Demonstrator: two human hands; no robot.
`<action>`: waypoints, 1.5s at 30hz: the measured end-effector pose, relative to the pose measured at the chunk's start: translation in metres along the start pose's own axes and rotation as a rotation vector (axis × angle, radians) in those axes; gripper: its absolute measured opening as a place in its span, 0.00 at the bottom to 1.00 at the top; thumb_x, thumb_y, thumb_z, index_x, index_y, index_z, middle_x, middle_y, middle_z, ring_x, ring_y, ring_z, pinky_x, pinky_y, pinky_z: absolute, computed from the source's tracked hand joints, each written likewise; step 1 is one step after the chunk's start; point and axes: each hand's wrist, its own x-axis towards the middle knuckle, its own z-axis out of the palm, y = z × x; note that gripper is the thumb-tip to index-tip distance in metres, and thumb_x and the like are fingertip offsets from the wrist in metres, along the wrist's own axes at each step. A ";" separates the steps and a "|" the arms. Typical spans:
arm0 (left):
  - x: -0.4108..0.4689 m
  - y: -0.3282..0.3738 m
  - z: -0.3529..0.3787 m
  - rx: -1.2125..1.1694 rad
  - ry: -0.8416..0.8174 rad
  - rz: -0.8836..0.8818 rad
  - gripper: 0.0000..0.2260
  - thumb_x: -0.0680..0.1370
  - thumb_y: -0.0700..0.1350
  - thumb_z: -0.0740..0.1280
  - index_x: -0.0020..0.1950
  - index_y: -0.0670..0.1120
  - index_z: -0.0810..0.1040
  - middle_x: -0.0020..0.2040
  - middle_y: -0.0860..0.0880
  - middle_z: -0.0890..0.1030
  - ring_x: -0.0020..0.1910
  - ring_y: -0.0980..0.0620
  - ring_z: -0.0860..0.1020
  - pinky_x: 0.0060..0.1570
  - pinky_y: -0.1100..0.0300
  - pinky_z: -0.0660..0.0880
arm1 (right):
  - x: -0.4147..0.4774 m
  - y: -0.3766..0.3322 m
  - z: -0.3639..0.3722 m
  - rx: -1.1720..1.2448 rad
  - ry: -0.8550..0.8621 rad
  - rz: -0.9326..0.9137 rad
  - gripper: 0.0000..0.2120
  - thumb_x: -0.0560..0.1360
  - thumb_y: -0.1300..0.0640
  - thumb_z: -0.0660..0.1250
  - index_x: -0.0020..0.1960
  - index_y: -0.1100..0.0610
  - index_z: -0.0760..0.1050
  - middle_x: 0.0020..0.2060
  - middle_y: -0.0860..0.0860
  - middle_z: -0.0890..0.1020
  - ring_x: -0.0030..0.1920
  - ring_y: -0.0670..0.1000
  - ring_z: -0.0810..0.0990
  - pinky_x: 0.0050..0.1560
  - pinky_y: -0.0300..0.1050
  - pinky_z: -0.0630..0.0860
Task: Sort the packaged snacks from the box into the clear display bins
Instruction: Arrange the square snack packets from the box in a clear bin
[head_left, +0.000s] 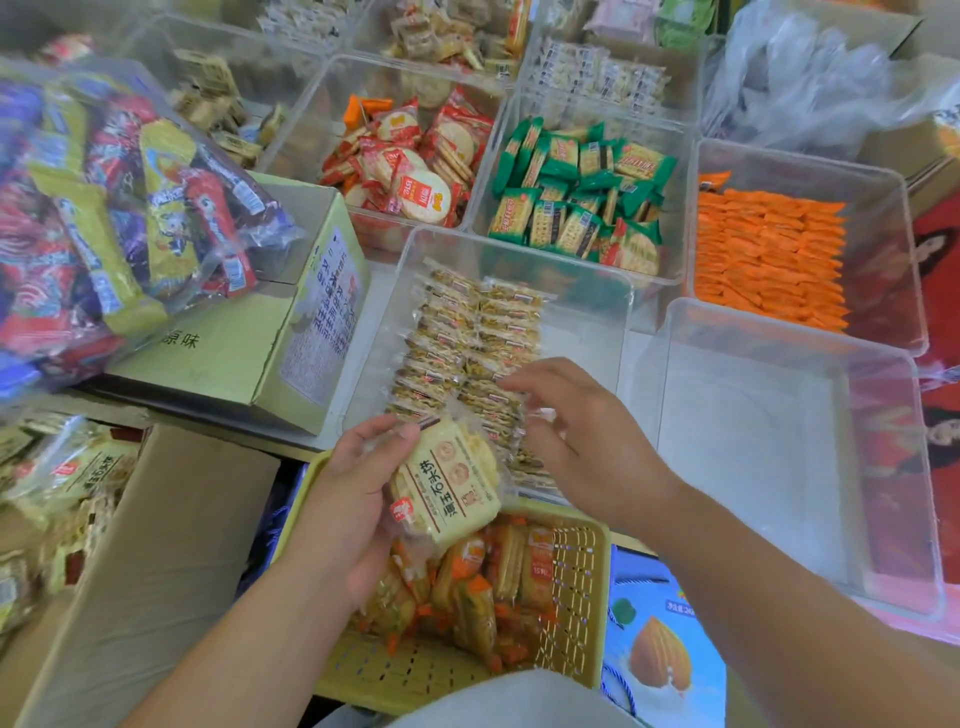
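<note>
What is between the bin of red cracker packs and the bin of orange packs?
A clear bin of green packs sits between the red packs and the orange packs, as the head view shows.

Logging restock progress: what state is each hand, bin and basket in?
left hand: grips a cream biscuit packet.
right hand: fingers spread, touching the packet rows.
middle bin: partly filled, two packet rows.
front-right bin: no snacks visible.
orange-snack bin: partly filled.
yellow basket: holds orange packets.

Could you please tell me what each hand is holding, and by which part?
The left hand grips a pale yellow packet by its left side; the right hand apparently holds nothing.
</note>
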 end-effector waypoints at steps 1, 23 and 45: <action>-0.002 0.000 0.004 -0.009 -0.003 0.012 0.25 0.65 0.47 0.78 0.60 0.49 0.77 0.50 0.43 0.87 0.46 0.46 0.87 0.43 0.47 0.84 | -0.013 -0.011 0.000 0.092 0.021 0.007 0.18 0.79 0.56 0.61 0.67 0.50 0.77 0.60 0.41 0.75 0.56 0.44 0.78 0.52 0.33 0.73; -0.015 -0.022 0.057 0.006 -0.124 -0.017 0.16 0.70 0.43 0.73 0.57 0.48 0.82 0.44 0.46 0.86 0.37 0.49 0.84 0.30 0.56 0.79 | -0.061 -0.007 0.018 -0.177 0.095 0.029 0.36 0.71 0.45 0.77 0.76 0.50 0.70 0.71 0.47 0.73 0.71 0.51 0.70 0.71 0.43 0.67; 0.027 -0.003 0.024 -0.115 -0.115 -0.062 0.19 0.74 0.42 0.68 0.66 0.43 0.78 0.61 0.41 0.85 0.57 0.44 0.85 0.47 0.50 0.84 | 0.097 0.091 -0.009 -1.032 -0.545 0.156 0.18 0.77 0.66 0.63 0.65 0.56 0.75 0.54 0.54 0.79 0.56 0.57 0.77 0.50 0.52 0.74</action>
